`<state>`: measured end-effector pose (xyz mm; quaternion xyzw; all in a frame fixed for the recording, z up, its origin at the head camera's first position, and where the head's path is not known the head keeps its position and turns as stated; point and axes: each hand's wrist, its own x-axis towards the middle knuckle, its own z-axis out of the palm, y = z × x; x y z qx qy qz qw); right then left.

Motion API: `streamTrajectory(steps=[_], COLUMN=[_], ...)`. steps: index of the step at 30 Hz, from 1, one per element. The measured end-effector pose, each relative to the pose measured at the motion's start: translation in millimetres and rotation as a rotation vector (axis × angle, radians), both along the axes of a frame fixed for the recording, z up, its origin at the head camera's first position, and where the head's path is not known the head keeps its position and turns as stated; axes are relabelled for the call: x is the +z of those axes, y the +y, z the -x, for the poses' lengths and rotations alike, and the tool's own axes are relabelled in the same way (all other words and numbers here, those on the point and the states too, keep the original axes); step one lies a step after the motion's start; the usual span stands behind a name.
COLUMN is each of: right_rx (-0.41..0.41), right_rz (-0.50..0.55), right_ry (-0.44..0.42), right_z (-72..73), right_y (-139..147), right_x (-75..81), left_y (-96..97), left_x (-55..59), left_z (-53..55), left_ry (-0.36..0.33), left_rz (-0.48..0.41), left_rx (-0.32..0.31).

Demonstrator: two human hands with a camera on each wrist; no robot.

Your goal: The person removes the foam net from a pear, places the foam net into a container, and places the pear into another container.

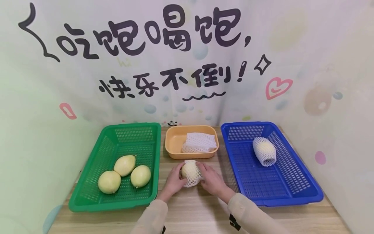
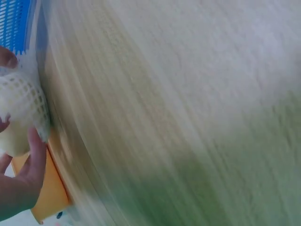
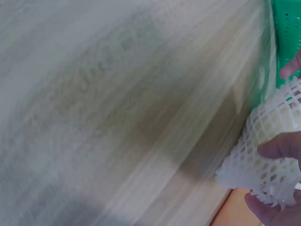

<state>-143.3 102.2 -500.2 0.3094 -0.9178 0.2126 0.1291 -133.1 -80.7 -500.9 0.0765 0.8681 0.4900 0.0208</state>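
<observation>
Between both hands, in the middle of the table in the head view, is a pale yellow melon (image 1: 188, 169) partly covered by a white foam net sleeve (image 1: 194, 180). My left hand (image 1: 174, 179) grips the melon from the left, its thumb near the net's lower edge. From the right, my right hand (image 1: 212, 179) holds the netted side, fingers over the top. In the left wrist view, bare melon (image 2: 14, 139) shows beside the left fingers. The right thumb (image 3: 280, 145) presses on the net in the right wrist view.
At left, a green basket (image 1: 114, 206) holds three bare melons (image 1: 140, 176). Behind the hands stands an orange tray (image 1: 174, 143) with white foam nets (image 1: 200, 142). To the right, a blue basket (image 1: 248, 182) contains one netted melon (image 1: 264, 150). A printed wall sheet (image 1: 248, 97) rises behind.
</observation>
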Motion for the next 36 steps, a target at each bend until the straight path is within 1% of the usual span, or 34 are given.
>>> streamTrajectory(steps=[2, 5, 8, 13, 18, 20, 23, 27, 30, 32, 34, 36], right_rx=[-0.026, -0.051, -0.062, -0.075, -0.040, -0.020, -0.015, -0.016, -0.002, 0.027, 0.066, 0.089], right_rz=[-0.032, -0.045, -0.026, -0.013, -0.082, -0.110, -0.112, -0.072, -0.084, -0.106, -0.120, -0.118], right_ry=[-0.025, -0.027, -0.006, 0.016, 0.006, -0.001, -0.003, 0.060, 0.101, 0.086, 0.043, 0.002], right_z=[0.0, 0.1, 0.2, -0.4, -1.9, -2.4, -2.2, -0.5, 1.4, 2.0, 1.9, 1.0], right_y=[-0.7, -2.1, -3.2, -3.1, -2.7, -2.6, -1.8, -0.3, 0.1, -0.3, -1.4, -2.4], right_x=[-1.4, -2.6, -2.9, -2.3, 1.5, 3.5, 4.6, 4.4, 4.0, 3.9, 4.7, 5.4], left_y=[2.9, 7.9, 12.1, 16.2, 18.0, 18.1, 18.1, 17.5, 16.4, 15.6, 15.1, 14.7], left_x=[0.4, 1.2, 2.3, 2.8, 3.7, 4.6, 5.7, 5.2, 5.2, 5.3, 5.6, 5.9], left_z=[0.5, 1.9, 3.9, 6.3, 6.3, 5.9, 4.7, 3.7, 3.1, 2.8, 2.7, 3.0], left_ry=[0.021, 0.017, 0.015, 0.019, 0.013, 0.024, 0.019, 0.000, 0.001, 0.004, 0.008, 0.012], left_rz=[0.076, 0.144, 0.186, 0.230, 0.259, 0.265, 0.281, 0.311, 0.319, 0.330, 0.337, 0.340], left_rx=[-0.016, -0.031, -0.050, -0.046, 0.013, 0.023, 0.019, 0.017, 0.012, 0.006, 0.000, -0.004])
